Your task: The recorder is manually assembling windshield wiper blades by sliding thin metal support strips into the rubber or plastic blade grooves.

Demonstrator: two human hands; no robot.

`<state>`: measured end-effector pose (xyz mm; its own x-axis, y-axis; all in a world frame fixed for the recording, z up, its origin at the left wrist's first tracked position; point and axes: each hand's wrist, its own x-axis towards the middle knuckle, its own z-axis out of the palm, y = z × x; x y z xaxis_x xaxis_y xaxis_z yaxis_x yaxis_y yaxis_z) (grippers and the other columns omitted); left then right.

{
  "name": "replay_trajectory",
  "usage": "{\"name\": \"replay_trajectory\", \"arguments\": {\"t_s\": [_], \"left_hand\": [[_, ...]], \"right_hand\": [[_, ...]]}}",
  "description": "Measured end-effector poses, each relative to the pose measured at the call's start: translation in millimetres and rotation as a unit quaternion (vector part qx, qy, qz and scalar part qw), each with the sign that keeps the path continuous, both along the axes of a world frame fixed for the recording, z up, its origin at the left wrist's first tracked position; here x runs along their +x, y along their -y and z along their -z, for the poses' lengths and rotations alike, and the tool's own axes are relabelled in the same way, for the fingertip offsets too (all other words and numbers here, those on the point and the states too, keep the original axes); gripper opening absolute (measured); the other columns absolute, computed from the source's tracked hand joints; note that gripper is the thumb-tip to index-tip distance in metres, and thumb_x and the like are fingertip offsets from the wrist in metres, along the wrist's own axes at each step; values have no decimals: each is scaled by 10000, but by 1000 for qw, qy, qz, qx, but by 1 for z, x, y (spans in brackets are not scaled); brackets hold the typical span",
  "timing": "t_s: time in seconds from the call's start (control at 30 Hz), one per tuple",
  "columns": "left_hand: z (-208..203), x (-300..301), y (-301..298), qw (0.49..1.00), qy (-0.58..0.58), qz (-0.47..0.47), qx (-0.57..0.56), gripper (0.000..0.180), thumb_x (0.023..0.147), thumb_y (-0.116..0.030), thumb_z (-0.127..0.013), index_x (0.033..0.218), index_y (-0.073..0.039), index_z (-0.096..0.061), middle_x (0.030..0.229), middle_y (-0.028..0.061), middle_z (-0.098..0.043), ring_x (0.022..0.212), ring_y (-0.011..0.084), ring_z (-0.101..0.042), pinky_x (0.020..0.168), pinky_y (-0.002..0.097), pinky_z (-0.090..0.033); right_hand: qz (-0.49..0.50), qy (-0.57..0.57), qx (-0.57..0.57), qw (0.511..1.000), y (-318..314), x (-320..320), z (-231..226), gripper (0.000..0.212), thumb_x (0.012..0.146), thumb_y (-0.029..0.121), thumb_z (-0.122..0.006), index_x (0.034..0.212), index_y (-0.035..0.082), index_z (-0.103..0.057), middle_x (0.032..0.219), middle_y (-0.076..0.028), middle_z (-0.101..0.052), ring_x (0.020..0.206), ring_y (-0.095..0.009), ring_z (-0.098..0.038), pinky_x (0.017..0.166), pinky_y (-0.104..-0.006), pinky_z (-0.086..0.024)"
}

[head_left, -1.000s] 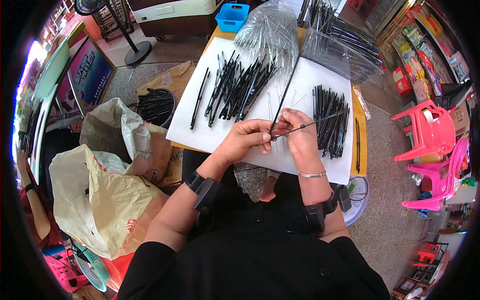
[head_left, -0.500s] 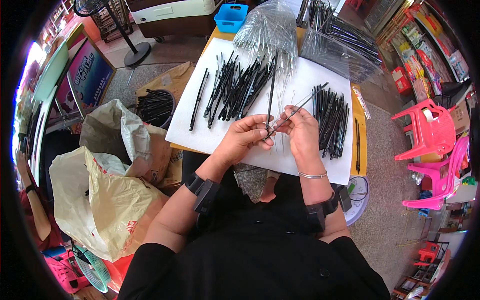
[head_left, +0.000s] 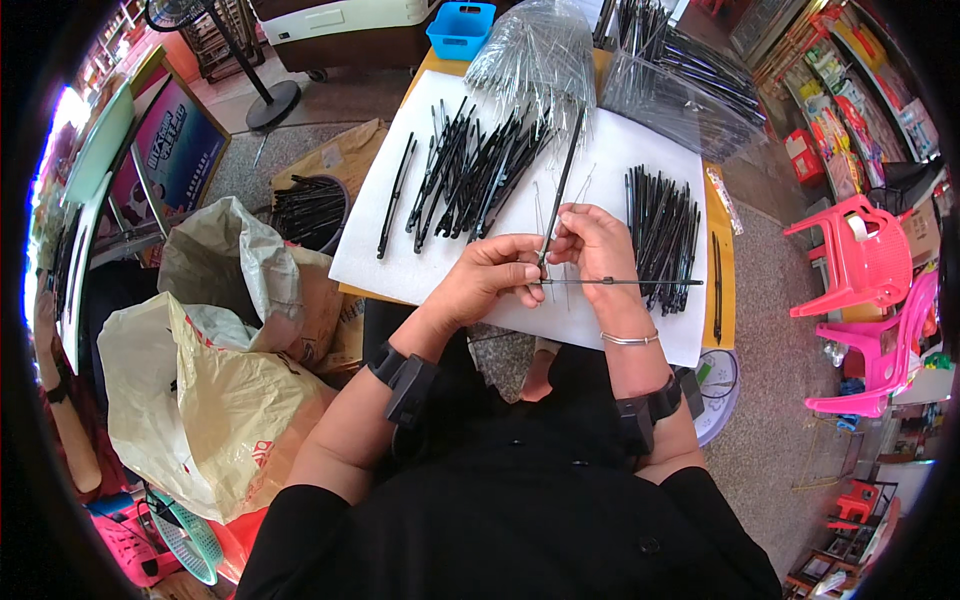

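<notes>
My left hand (head_left: 497,273) is closed, its thumb and fingers pinching the lower ends of two thin black rods where they meet. One black rod (head_left: 567,180) slants up and away; my right hand (head_left: 596,246) grips it low down between thumb and fingers. The other black rod (head_left: 655,282) points out to the right, passing across the heel of my right hand. Thin wires (head_left: 588,188) show on the white sheet (head_left: 390,270) around my fingers. Left of my hands lies a loose heap of black rods (head_left: 480,170), and to the right a tighter row of them (head_left: 662,240).
A clear plastic bag of thin wires (head_left: 530,60) sits at the table's far side, beside a blue basket (head_left: 461,30). Clear packaging with more rods (head_left: 690,90) lies far right. Open sacks (head_left: 200,400) stand at left, pink chairs (head_left: 860,260) at right.
The two rods have swung clockwise: the nearly upright one now leans right, and the slanted one now points level to the right. My right fingers have shifted onto the upper rod.
</notes>
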<state>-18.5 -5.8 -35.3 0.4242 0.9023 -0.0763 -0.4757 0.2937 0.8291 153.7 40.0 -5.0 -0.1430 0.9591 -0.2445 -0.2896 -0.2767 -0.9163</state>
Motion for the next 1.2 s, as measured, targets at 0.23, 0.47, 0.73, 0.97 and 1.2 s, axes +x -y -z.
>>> {"name": "replay_trajectory", "arguments": {"t_s": [0.23, 0.47, 0.73, 0.97, 1.2], "left_hand": [[-2, 2, 0, 999, 30, -36, 3, 304, 869, 0, -578, 1169, 25, -543, 820, 68, -608, 719, 169, -651, 634, 260, -556], [-8, 0, -1, 996, 58, -44, -59, 96, 874, -58, -597, 943, -22, -540, 804, 84, -604, 689, 198, -651, 595, 268, -553], [-9, 12, 5, 976, 75, -192, -69, 94, 878, -70, -601, 912, -46, -517, 796, 82, -598, 696, 195, -645, 571, 256, -536], [-18, 12, 18, 992, -73, -103, -13, 96, 866, -83, -625, 920, -15, -582, 783, 55, -620, 704, 153, -620, 653, 273, -503], [-22, 8, 20, 988, -98, -121, 20, 91, 859, -89, -641, 893, -5, -630, 738, 15, -599, 698, 95, -569, 640, 233, -456]], "right_hand": [[65, -13, 45, 997, 4, 1, -4, 138, 863, 84, -565, 937, -30, -587, 741, -71, -590, 577, -123, -576, 503, -272, -535], [4, -19, 140, 990, 16, 9, -7, 119, 887, 68, -546, 946, -19, -602, 771, -64, -601, 633, -118, -586, 600, -272, -530], [-122, 6, 144, 982, 38, 18, -28, 295, 852, -8, -490, 1144, 0, -524, 1052, -83, -556, 813, -136, -579, 762, -302, -508], [-108, 19, 111, 988, 40, 20, -28, 157, 894, 92, -523, 987, -28, -560, 743, -57, -596, 654, -125, -598, 639, -248, -502], [-88, -16, 94, 992, 43, 15, -26, 139, 895, 53, -505, 979, -41, -564, 875, -86, -597, 721, -135, -616, 683, -269, -538]]}}
